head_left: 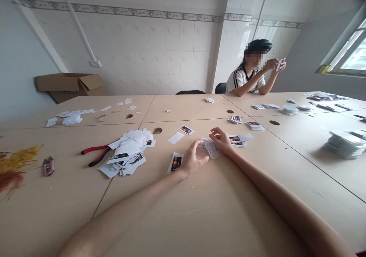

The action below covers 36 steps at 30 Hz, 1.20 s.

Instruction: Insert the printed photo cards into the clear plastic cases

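My left hand [194, 158] hovers over the table with its thumb and fingers apart and nothing between them. Just beneath its wrist side lies a card with a dark picture [175, 162]. My right hand [222, 140] is close by, its fingers loosely bent and apart, beside a small white printed card [213, 149]. No card is plainly gripped in it. Right of that hand, dark-pictured cards [236, 139] lie loosely overlapped, partly hidden by it. A blank white card [175, 138] and another pictured card [187, 130] lie farther back.
To the left, a heap of cards [130, 150] partly covers red-handled pliers [95, 154]. Beyond are a pink clipper-like tool [48, 166] and yellow threads [20, 158]. Stacked flat packets [344, 144] stand at the right. Across the table [200, 211], a co-worker [247, 78] holds a small card.
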Tool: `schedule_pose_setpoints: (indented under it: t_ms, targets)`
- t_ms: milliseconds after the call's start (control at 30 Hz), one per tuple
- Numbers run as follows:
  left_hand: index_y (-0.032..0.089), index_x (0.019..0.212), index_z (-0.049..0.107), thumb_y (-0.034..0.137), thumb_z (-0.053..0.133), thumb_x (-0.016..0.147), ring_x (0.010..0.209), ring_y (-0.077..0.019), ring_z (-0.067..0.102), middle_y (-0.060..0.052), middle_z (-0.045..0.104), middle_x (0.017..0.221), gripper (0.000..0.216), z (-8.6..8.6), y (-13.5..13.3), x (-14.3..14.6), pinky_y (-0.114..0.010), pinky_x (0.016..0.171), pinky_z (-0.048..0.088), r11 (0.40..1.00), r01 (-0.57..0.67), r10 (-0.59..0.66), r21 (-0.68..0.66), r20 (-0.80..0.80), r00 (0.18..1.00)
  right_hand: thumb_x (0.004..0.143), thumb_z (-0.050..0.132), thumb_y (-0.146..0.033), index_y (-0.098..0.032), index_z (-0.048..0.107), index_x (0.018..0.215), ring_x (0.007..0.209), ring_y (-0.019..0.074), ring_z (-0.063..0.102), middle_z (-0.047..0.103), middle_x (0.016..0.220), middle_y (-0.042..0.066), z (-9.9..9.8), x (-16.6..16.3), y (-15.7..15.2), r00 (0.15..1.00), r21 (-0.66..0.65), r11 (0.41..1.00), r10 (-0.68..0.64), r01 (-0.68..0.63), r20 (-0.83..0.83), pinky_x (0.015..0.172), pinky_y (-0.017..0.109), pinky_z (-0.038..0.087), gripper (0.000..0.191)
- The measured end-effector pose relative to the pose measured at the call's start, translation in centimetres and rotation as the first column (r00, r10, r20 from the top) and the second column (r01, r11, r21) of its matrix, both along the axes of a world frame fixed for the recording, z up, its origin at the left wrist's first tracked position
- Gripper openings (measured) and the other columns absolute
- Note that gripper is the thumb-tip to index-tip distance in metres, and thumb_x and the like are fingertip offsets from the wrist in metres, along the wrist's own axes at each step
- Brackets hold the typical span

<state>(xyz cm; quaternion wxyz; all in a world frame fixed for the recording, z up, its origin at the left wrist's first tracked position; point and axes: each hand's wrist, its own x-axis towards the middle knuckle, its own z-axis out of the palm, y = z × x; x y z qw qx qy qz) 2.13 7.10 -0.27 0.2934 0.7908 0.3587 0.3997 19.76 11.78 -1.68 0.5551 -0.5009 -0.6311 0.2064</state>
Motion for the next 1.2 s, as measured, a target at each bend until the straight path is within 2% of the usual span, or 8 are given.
schedule_pose_setpoints:
  t_ms: [167, 333, 467, 633, 733, 900, 1033, 1200]
  targets:
    - [0.022, 0.107, 0.043, 0.018, 0.061, 0.063, 0.098, -0.0182, 0.05, -0.006, 0.051, 0.11, 0.048, -0.4, 0.2, 0.0, -0.034, 0.083, 0.042, 0.998, -0.004, 0.011, -0.068, 0.105, 0.994, 0.072, 0.047, -0.028, -0.019, 0.05, 0.085, 0.051, 0.0087, 0.045, 0.052, 0.074, 0.0, 0.0, -1.8, -0.7, 0.995, 0.079, 0.992, -0.1, 0.101, -0.011, 0.051, 0.022, 0.037, 0.016]
    - [0.021, 0.113, 0.036, 0.009, 0.053, 0.066, 0.069, -0.0105, 0.054, -0.003, 0.054, 0.087, 0.051, -0.8, 0.8, 0.1, -0.023, 0.06, 0.046, 0.966, 0.028, 0.046, -0.256, 0.281, 0.959, 0.078, 0.039, -0.027, -0.02, 0.044, 0.092, 0.057, 0.0093, 0.047, 0.05, 0.083, 0.002, 0.1, -4.2, -1.8, 0.997, 0.109, 0.992, -0.065, 0.068, -0.032, 0.054, 0.022, 0.039, 0.016]
    - [0.02, 0.11, 0.038, 0.007, 0.05, 0.067, 0.067, -0.0105, 0.054, -0.001, 0.053, 0.077, 0.046, -1.0, 1.2, 0.0, -0.023, 0.06, 0.046, 0.964, 0.014, 0.07, -0.264, 0.305, 0.95, 0.08, 0.039, -0.029, -0.021, 0.043, 0.093, 0.066, 0.0112, 0.051, 0.05, 0.083, 0.001, 0.3, -4.8, -2.5, 1.0, 0.11, 0.994, 0.02, -0.018, -0.018, 0.057, 0.022, 0.042, 0.015]
    - [0.019, 0.104, 0.042, 0.004, 0.049, 0.065, 0.078, -0.0139, 0.055, -0.004, 0.055, 0.086, 0.043, -1.0, 1.4, -0.1, -0.026, 0.066, 0.046, 0.965, -0.032, 0.123, -0.259, 0.343, 0.931, 0.083, 0.033, -0.03, -0.021, 0.039, 0.094, 0.066, 0.012, 0.05, 0.048, 0.082, 0.002, 0.4, -4.2, -2.4, 1.0, 0.13, 0.991, 0.01, -0.009, -0.009, 0.055, 0.022, 0.043, 0.016]
    - [0.018, 0.098, 0.047, 0.006, 0.05, 0.066, 0.081, -0.0142, 0.054, -0.005, 0.055, 0.088, 0.035, -0.9, 1.4, -0.1, -0.024, 0.066, 0.045, 0.967, -0.03, 0.121, -0.255, 0.349, 0.929, 0.082, 0.035, -0.028, -0.02, 0.042, 0.092, 0.071, 0.0134, 0.051, 0.049, 0.082, 0.002, 0.4, -4.3, -2.7, 0.998, 0.161, 0.987, 0.006, -0.015, 0.057, 0.061, 0.025, 0.044, 0.015]
    - [0.021, 0.104, 0.043, 0.01, 0.05, 0.068, 0.067, -0.0096, 0.052, 0.0, 0.053, 0.076, 0.038, -1.0, 1.2, -0.1, -0.021, 0.06, 0.043, 0.968, -0.026, 0.112, -0.25, 0.339, 0.934, 0.079, 0.04, -0.023, -0.02, 0.044, 0.092, 0.078, 0.0151, 0.051, 0.051, 0.087, 0.004, 0.9, -4.8, -3.4, 0.982, 0.242, 0.97, -0.064, 0.019, 0.178, 0.069, 0.028, 0.042, 0.014]
    - [0.023, 0.102, 0.038, 0.01, 0.048, 0.068, 0.062, -0.0084, 0.051, 0.001, 0.052, 0.076, 0.038, -0.9, 1.1, -0.2, -0.02, 0.057, 0.043, 0.968, -0.022, 0.107, -0.249, 0.335, 0.936, 0.078, 0.038, -0.021, -0.019, 0.044, 0.091, 0.077, 0.0166, 0.049, 0.05, 0.085, 0.005, 1.6, -2.4, -2.7, 0.946, 0.295, 0.943, -0.225, 0.152, 0.232, 0.071, 0.031, 0.04, 0.014]
    - [0.022, 0.094, 0.039, 0.009, 0.047, 0.068, 0.068, -0.0087, 0.051, -0.001, 0.051, 0.085, 0.031, -0.7, 1.2, -0.2, -0.019, 0.058, 0.042, 0.97, -0.068, 0.148, -0.233, 0.344, 0.927, 0.075, 0.037, -0.019, -0.019, 0.047, 0.088, 0.081, 0.0207, 0.049, 0.053, 0.084, 0.007, 1.0, 4.3, -2.3, 0.853, 0.314, 0.903, -0.395, 0.293, 0.342, 0.074, 0.036, 0.037, 0.016]
